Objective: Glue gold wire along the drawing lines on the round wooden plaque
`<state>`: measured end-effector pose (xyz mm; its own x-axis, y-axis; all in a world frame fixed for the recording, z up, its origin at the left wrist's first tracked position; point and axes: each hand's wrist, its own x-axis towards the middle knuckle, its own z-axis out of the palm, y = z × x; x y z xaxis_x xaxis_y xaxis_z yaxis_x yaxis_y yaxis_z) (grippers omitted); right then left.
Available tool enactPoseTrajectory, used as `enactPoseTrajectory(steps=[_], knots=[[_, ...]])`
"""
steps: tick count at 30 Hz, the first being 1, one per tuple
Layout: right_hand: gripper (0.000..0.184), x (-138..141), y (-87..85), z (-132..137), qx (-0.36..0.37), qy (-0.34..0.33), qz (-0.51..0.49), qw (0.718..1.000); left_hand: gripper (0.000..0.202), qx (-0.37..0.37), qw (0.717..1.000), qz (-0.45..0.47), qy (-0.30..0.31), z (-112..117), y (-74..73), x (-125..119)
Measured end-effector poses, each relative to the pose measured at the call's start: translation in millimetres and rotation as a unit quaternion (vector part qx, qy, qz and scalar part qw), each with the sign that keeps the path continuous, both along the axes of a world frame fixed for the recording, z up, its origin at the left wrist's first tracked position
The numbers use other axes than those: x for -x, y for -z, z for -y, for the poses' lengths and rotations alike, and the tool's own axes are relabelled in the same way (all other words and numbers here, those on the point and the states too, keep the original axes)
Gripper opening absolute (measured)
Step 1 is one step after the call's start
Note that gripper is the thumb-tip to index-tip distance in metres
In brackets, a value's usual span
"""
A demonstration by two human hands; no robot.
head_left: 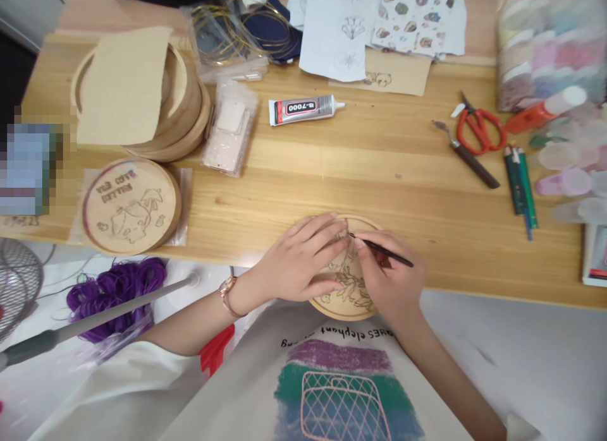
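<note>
A round wooden plaque (349, 282) with a dark line drawing on its face lies at the table's front edge, close to my body. My left hand (303, 254) rests flat across its left side with the fingers stretched out. In my right hand (393, 273), the fingers are closed round a thin black pen-like tool (393, 254), whose exact kind I cannot make out. Its tip touches or nearly touches the upper part of the plaque, beside my left fingertips. Both hands cover parts of the drawing.
Left on the wooden table (294, 175) are another drawn wooden disc (133, 207), stacked round wooden pieces (183, 106) and a bagged packet (231, 128). A glue tube (303, 109) lies mid-table. Rightward are red-handled scissors (481, 132), a palette knife (474, 163) and pencils (521, 182).
</note>
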<state>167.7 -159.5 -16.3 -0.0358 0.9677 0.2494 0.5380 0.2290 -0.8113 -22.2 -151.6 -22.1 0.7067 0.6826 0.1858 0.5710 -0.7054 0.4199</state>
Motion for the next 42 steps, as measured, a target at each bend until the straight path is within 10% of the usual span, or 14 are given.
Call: enactPoseTrajectory(steps=[42], knots=[[0.016, -17.3, -7.5, -11.7, -0.025, -0.055, -0.01, 0.998, 0.068, -0.029, 0.999, 0.01, -0.012, 1.3, 2.5, -2.0]])
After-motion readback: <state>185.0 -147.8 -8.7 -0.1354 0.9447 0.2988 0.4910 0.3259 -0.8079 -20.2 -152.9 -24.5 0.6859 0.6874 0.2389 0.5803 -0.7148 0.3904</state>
